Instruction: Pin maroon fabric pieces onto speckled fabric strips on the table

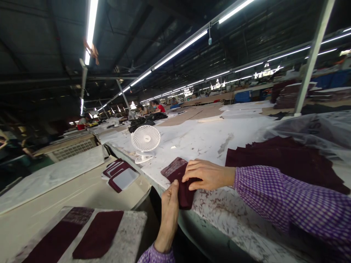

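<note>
A dark maroon fabric piece (186, 199) with a speckled greyish band at its far end lies at the edge of the white table. My left hand (169, 204) grips its near left edge, thumb on top and the other fingers hidden beneath. Across the top of the piece rests my right hand (207, 175), its fingers stretched out and touching the cloth, thumb a little apart. To the right of my right hand, a fanned stack of maroon fabric pieces (279, 160) lies partly behind my sleeve.
A small white fan (145, 140) stands at the table's left edge. On the lower left surface are maroon pieces with pale panels (124, 179). Nearer, a pale board (131, 226) carries two flat maroon pieces. A clear plastic sheet (307, 126) and a post (315, 54) are at right.
</note>
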A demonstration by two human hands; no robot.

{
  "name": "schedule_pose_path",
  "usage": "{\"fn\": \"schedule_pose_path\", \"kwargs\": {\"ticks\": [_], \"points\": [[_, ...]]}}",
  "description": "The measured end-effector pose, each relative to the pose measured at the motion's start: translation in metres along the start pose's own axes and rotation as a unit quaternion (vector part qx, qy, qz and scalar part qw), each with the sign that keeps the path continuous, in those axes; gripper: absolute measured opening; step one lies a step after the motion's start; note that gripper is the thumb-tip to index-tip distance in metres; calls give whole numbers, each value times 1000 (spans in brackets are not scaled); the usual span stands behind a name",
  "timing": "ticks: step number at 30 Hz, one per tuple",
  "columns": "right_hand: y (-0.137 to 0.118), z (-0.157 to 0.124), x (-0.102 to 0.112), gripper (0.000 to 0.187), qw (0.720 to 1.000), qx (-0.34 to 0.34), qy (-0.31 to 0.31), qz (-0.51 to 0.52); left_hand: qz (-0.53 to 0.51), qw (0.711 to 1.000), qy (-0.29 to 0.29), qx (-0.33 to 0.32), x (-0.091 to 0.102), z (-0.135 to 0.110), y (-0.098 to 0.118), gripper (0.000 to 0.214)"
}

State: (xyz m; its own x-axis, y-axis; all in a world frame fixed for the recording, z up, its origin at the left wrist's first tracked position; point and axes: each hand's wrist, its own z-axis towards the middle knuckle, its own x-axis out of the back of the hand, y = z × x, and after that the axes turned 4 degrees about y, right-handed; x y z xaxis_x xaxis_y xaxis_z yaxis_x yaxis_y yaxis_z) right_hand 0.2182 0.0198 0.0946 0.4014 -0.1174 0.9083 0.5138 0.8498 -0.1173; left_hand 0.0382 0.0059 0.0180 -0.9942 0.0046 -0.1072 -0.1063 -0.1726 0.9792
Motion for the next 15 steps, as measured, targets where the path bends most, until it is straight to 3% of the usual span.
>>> {"fn": "schedule_pose_path", "kwargs": {"ticks": [5, 9, 12, 15], "points": [[15, -4, -3, 15, 997, 5, -19, -81, -78, 992, 95, -20, 2, 16, 9, 42], [25, -5, -6, 17, 986, 24, 13, -166, -42, 986, 125, -103, -2, 29, 23, 45], [27, -6, -7, 20, 979, 18, -1, -203, 8, 981, 102, -167, -7, 34, 22, 45], [25, -9, -3, 13, 983, -34, -90, -155, 37, 983, 33, -177, -10, 36, 11, 42]]}}
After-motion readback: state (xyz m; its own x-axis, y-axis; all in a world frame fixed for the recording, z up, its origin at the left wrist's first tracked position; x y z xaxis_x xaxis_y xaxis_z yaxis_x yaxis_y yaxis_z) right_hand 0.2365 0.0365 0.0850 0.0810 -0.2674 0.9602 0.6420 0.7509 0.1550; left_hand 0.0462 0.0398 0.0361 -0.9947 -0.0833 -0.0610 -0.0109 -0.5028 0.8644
